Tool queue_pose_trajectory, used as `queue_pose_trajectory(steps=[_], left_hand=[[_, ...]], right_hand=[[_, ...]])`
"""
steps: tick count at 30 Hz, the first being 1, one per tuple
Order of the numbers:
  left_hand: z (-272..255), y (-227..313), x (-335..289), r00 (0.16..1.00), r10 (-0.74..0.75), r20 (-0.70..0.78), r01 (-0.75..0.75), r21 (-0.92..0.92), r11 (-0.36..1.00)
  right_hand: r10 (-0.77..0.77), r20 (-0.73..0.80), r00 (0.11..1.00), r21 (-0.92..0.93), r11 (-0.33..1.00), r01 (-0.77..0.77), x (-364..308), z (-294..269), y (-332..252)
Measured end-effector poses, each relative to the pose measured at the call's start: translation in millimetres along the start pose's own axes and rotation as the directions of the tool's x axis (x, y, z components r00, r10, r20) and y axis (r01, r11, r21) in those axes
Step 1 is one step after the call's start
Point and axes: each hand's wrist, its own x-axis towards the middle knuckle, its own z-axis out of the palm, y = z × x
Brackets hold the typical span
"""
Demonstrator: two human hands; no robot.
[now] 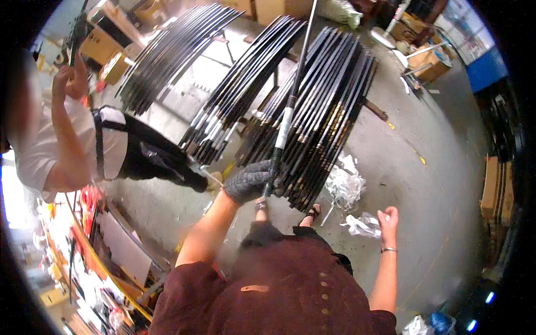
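The left hand [248,183] grips a rod [283,129] aimed toward 12 o'clock; the right hand [388,222], fingers curled, hold unclear, nears plastic [362,226] at 4.

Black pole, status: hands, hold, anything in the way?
Left gloved hand gripping black pole. Right hand off it, fingers curled, contents unclear. Crumpled white plastic on floor, right side.

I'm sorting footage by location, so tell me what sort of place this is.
Most likely a workshop or small factory floor: many long black rods lie side by side in batches, cardboard boxes stand around the edges, and crumpled white scraps litter the grey floor.
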Motion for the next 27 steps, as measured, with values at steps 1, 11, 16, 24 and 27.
queue_pose_trajectory(steps=[1, 11, 16, 24, 27], left_hand=[[23, 7, 8, 1.000, -0.021, -0.018, 0.022, 0.055, 0.998], [105, -18, 73, 0.956, -0.072, 0.284, 0.069, 0.023, 0.997], [110, -27, 82, 0.925, -0.013, 0.381, 0.032, -0.043, 0.999], [158, -12, 75, 0.974, 0.141, 0.176, -0.137, -0.038, 0.990], [158, -2, 82, 0.988, 0.124, 0.091, -0.133, 0.107, 0.985]], right_hand=[[0.050, 0.061, 0.997, 0.028, 0.998, -0.052, -3, 10, -43], [-0.337, 0.513, 0.790, 0.076, 0.934, 0.349, -57, 68, -232], [-0.290, 0.563, 0.774, 0.191, 0.957, 0.219, -59, 82, -244], [-0.277, 0.390, 0.878, 0.260, 0.948, 0.184, -68, 93, -249], [-0.257, 0.331, 0.908, 0.130, 0.965, 0.226, -69, 89, -246]])
